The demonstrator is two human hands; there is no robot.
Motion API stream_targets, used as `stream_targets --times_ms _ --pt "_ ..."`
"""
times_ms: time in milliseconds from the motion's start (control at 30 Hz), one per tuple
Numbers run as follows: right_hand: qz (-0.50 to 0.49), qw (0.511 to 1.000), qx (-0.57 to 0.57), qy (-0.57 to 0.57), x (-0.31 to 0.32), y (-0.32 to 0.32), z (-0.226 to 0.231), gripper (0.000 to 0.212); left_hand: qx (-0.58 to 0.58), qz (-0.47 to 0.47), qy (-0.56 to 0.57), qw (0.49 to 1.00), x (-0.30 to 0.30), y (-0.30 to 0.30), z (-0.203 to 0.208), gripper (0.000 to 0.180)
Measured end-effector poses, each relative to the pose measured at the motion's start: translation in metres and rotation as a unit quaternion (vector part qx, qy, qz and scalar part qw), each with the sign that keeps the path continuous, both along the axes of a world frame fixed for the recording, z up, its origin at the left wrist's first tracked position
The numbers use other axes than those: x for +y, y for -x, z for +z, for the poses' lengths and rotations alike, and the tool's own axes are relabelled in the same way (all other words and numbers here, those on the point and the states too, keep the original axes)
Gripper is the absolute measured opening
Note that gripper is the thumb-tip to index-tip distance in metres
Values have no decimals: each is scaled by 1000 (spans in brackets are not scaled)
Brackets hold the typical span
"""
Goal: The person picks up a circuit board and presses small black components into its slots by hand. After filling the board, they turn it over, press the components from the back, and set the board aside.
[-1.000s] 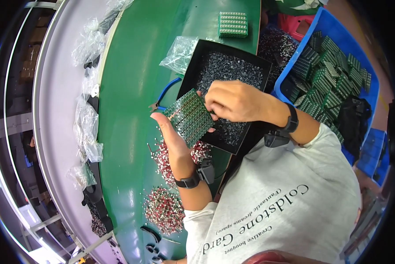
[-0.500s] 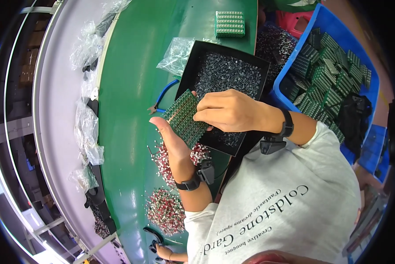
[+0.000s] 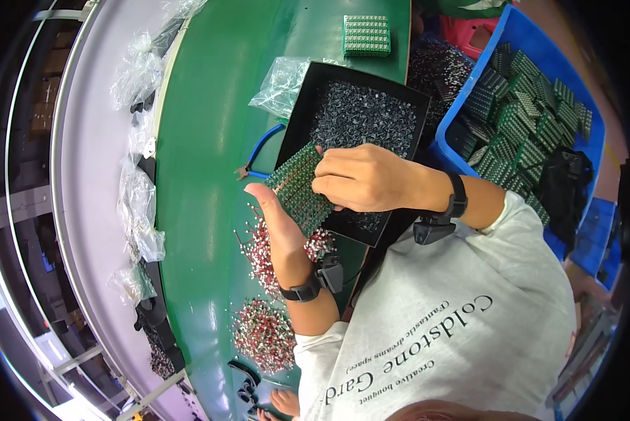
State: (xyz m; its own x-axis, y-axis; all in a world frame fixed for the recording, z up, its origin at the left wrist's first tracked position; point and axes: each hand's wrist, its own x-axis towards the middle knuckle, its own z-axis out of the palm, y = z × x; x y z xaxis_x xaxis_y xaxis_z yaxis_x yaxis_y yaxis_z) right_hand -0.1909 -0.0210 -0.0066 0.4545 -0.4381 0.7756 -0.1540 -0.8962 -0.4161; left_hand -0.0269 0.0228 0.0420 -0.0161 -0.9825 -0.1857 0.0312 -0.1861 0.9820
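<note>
A green circuit board panel (image 3: 302,184) with rows of small parts is held tilted above the near corner of a black tray (image 3: 317,80). My left hand (image 3: 281,228) grips it from below, thumb stretched out beside it and the other fingers mostly hidden under it. My right hand (image 3: 364,179) is closed, its fingertips pinched at the panel's right side. Whatever is between those fingertips is hidden. Many small black pieces (image 3: 364,112) lie in the tray. Blue-handled cutters (image 3: 261,144) rest on the green table, left of the tray.
Red-and-white wire bunches (image 3: 262,335) lie on the table below my left arm. A clear plastic bag (image 3: 280,88) and a stack of boards (image 3: 366,38) are farther up. A blue bin (image 3: 599,133) of boards stands at right. Another person's hand (image 3: 285,401) shows at the lower edge.
My left thumb and the panel have shifted slightly right, while my right hand stays nearly in place. The other person's hand at the lower edge has moved right, away from a black object.
</note>
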Motion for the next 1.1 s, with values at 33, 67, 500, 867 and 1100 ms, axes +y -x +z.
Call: stream_targets --times_ms 33,67,500,867,1100 --pt "9 1000 -6 10 -2 -2 -3 24 76 -24 23 997 1 -4 -4 95" --pt "18 1000 -12 20 -4 -2 -4 23 151 -48 45 986 1 -6 -6 80" --pt "5 999 -32 -24 -8 14 3 18 40 -5 -15 999 -1 -10 -1 113" --pt "23 998 -45 25 5 -6 5 23 -24 73 94 993 10 9 7 79" --pt "20 994 -110 4 1 2 11 21 -46 38 71 996 10 4 7 85"
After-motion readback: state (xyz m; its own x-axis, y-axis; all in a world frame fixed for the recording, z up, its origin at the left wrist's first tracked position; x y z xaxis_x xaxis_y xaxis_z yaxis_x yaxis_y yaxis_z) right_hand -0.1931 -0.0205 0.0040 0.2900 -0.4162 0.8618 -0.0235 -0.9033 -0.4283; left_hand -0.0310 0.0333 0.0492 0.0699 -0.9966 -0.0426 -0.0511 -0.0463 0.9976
